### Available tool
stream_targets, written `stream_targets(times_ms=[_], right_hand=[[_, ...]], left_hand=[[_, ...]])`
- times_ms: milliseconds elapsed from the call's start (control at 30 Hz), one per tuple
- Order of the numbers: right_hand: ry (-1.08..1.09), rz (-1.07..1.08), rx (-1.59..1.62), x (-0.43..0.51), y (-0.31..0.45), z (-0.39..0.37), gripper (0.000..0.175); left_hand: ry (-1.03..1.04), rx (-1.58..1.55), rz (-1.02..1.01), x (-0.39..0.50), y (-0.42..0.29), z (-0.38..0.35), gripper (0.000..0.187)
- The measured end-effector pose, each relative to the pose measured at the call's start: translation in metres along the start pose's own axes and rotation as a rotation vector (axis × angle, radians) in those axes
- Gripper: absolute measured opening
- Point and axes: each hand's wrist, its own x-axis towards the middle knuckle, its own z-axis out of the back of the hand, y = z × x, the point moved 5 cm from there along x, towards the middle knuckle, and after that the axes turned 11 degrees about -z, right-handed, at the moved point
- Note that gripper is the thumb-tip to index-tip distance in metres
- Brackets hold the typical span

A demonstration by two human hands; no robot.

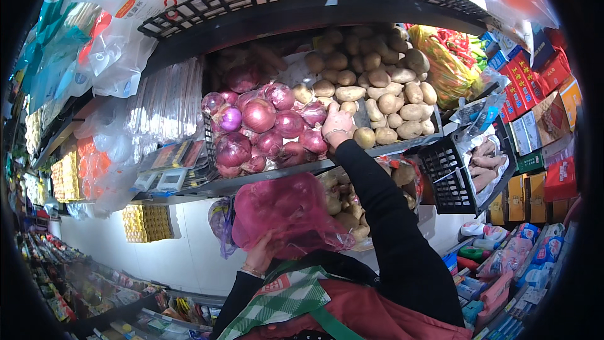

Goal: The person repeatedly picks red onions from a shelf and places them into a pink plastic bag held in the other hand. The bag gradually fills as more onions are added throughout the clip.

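Observation:
My left hand [262,251] grips the lower left side of a pink see-through bag [283,208]; whether anything is inside is unclear. The bag hangs in front of the shelf, just before my apron. My right hand [338,125] reaches over the front edge of the shelf to where the red onions [259,115] meet the potatoes [387,104]. Its fingers rest beside a potato and the rightmost onions, and anything under the palm is hidden. The onions are piled on the left, the potatoes on the right.
A black plastic basket [453,174] of sweet potatoes [486,163] hangs at the right. Below the shelf sit more potatoes [349,219]. Bagged red peppers [455,49] lie behind right. A black lattice rack [283,14] overhangs the pile. Egg trays [146,223] stand lower left.

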Motion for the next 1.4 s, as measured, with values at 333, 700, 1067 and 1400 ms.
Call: stream_targets(times_ms=[333, 700, 1067, 1400], right_hand=[[-0.680, 0.188, 0.557, -0.017, -0.056, 0.099, 0.048], [-0.374, -0.043, 0.244, 0.109, -0.204, 0.098, 0.021], [-0.350, 0.693, 0.271, -0.003, -0.056, 0.071, 0.028], [-0.192, 0.687, -0.338, 0.070, 0.051, -0.001, 0.044]], left_hand=[[-0.009, 0.026, 0.002, 0.000, 0.000, 0.002, 0.036], [-0.012, 0.023, 0.057, 0.003, 0.007, 0.006, 0.034], [-0.056, 0.018, 0.055, 0.008, 0.009, -0.002, 0.031], [-0.071, 0.008, -0.045, -0.008, 0.012, 0.004, 0.029]])
